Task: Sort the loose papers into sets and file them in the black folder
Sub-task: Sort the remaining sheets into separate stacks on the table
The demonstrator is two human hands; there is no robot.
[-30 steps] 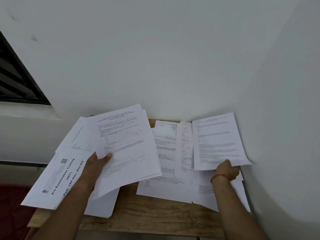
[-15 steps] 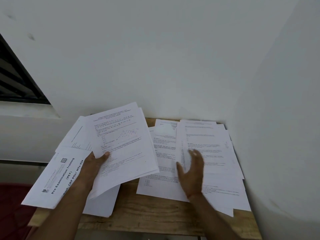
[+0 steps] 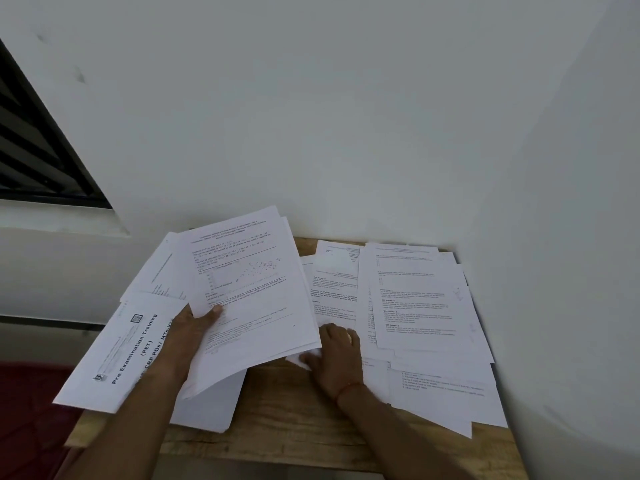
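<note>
Near left, gripping a sheaf [image 3: 249,289] in left hand [image 3: 188,336], thumb clamped over its near edge. Resting right hand [image 3: 337,358], fingers [image 3: 343,336] flat and holding nothing, on papers [image 3: 415,306] spread across worktop [image 3: 277,403]. Light, limp, slippery; probably best pinched at a corner. No folder visible.

Cover sheet [image 3: 114,355], bold line: "Pre Examination Training"
Cover sheet, line below: "(PET)"
Cover sheet, third line: "CRP POs/ MT", both ends hidden
Cover sheet, top: a square code, not readable
Lifted sheaf [image 3: 249,289], top page: heading, figures and a chart, print too small to read
Spread sheets [image 3: 415,299] on the counter [image 3: 277,410]: short paragraphs, too fine to read
</note>
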